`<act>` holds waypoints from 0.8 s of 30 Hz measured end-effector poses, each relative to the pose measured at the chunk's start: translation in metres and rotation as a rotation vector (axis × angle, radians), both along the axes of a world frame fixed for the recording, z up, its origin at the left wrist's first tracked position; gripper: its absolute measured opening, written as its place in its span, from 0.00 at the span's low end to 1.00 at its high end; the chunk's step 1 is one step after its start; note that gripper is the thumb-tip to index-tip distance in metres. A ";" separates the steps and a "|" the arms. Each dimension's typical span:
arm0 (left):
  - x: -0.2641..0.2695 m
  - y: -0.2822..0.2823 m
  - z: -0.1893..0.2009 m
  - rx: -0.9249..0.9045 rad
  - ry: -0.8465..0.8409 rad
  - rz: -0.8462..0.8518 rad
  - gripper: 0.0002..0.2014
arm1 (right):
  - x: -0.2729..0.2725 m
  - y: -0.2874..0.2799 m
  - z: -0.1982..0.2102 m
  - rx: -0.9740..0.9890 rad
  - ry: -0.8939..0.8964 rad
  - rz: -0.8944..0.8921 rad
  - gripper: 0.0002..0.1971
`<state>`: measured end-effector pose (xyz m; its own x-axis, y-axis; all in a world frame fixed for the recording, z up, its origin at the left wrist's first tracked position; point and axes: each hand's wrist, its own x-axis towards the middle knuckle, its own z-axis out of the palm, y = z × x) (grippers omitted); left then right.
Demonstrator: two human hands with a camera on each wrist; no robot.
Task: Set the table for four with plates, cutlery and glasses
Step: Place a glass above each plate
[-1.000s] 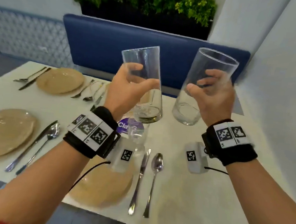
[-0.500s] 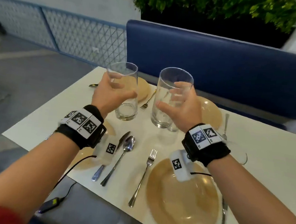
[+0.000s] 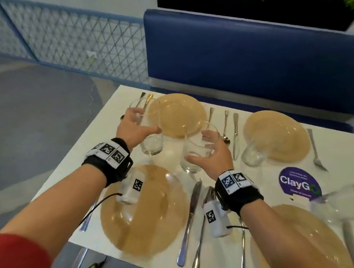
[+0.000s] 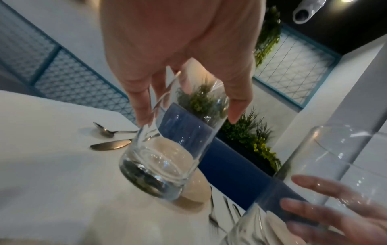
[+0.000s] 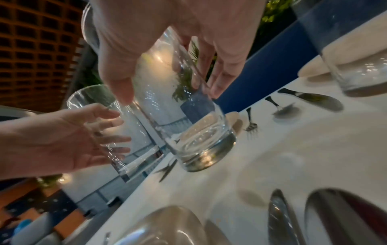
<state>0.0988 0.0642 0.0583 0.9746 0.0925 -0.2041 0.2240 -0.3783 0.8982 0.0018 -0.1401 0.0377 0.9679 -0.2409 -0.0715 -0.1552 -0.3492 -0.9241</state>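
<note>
While four plates and their cutlery are lying set, the left hand (image 3: pixel 136 130) is gripping one glass (image 3: pixel 148 129) just left of the near-left plate's (image 3: pixel 142 212) far rim; the right hand (image 3: pixel 209 156) is gripping another glass (image 3: pixel 196 148) upright beyond that plate's right edge, both hanging just above the table (image 3: pixel 332 155).

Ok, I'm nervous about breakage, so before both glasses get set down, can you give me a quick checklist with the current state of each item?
1. Left hand grips the left glass firmly: ok, fingers and thumb wrap it.
2. Right hand grips the right glass: ok.
3. The two glasses are apart: ok, a gap shows between them.
4. Bare table lies between the far plate and the near plate: ok.
5. Glass bases already touch the table: cannot tell.
6. Knife and spoon lie clear of the right glass base: ok.
</note>
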 end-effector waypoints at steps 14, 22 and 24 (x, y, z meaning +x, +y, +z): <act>0.057 0.033 -0.053 0.090 0.093 -0.171 0.37 | 0.002 0.033 -0.048 -0.017 0.149 -0.192 0.37; 0.068 0.037 -0.055 0.133 0.057 -0.233 0.42 | 0.003 0.039 -0.050 -0.010 0.150 -0.205 0.41; 0.068 0.040 -0.053 0.160 0.041 -0.258 0.46 | 0.003 0.038 -0.048 -0.010 0.175 -0.193 0.47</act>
<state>0.1664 0.1038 0.0050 0.9613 -0.1227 -0.2465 0.1371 -0.5632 0.8149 0.0049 -0.1023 -0.0104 0.8768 -0.4219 -0.2305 -0.3772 -0.3065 -0.8739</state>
